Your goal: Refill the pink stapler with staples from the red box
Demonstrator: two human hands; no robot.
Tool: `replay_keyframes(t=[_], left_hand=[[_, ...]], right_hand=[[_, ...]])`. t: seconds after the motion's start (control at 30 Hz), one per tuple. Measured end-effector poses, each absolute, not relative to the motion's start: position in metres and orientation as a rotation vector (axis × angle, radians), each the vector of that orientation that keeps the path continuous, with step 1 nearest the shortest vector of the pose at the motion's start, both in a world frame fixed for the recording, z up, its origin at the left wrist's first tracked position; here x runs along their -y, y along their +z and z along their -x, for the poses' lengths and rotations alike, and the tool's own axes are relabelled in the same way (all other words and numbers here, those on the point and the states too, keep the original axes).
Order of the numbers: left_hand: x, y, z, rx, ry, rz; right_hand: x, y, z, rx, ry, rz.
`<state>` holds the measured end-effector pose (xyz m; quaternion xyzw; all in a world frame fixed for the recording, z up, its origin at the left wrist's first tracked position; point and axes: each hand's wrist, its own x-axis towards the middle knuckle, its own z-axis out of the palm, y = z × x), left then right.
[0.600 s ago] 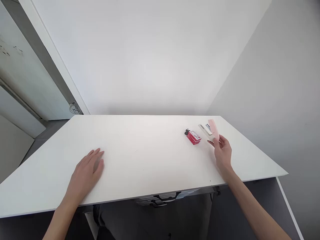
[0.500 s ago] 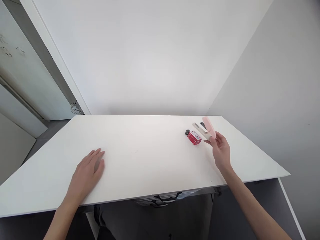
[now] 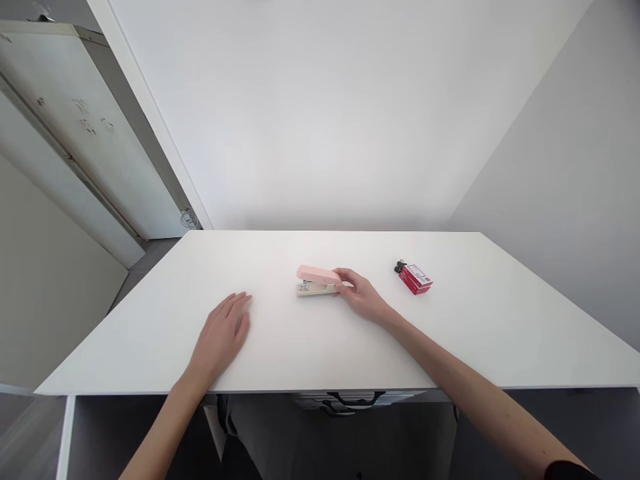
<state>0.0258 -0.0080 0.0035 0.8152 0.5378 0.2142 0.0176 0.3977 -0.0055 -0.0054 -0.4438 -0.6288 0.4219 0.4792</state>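
Note:
A pink and cream stapler (image 3: 318, 275) is near the middle of the white desk, its pink upper arm raised from the cream base and its front pointing left. My right hand (image 3: 359, 293) grips its rear end between thumb and fingers. To the left, my left hand (image 3: 223, 331) lies flat on the desktop, holding nothing, fingers stretched forward and thumb a little apart. Right of the stapler sits a small red and white box (image 3: 416, 279), with a small black object (image 3: 399, 267) against its back left corner.
The white desk (image 3: 280, 360) meets a plain wall (image 3: 320, 133) along its back edge. Drawers with black handles (image 3: 356, 400) show beneath the front edge. A pale cabinet (image 3: 100, 127) stands beyond the left side, with a cable (image 3: 189, 217) near the desk's back left corner.
My right hand has carried the stapler from beside the box leftward to the desk's middle, turning it to point left. The view has shifted. My left hand stays flat on the desk.

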Motion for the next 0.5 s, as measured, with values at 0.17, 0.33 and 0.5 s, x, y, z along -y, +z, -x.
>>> replay_keyframes(t=[0.17,0.33,0.5], left_hand=[[0.008,0.012,-0.054,-1.572,0.651,-2.444],[-0.005,0.021,-0.089,-1.514,0.710,-2.130],[-0.020,0.027,-0.116,-1.371,0.761,-1.983]], right_hand=[[-0.012,-0.008,-0.385,1.677,1.057,1.056],[-0.014,-0.009,-0.385,1.740,1.034,0.992],[-0.014,-0.007,-0.386,1.775,1.017,1.004]])
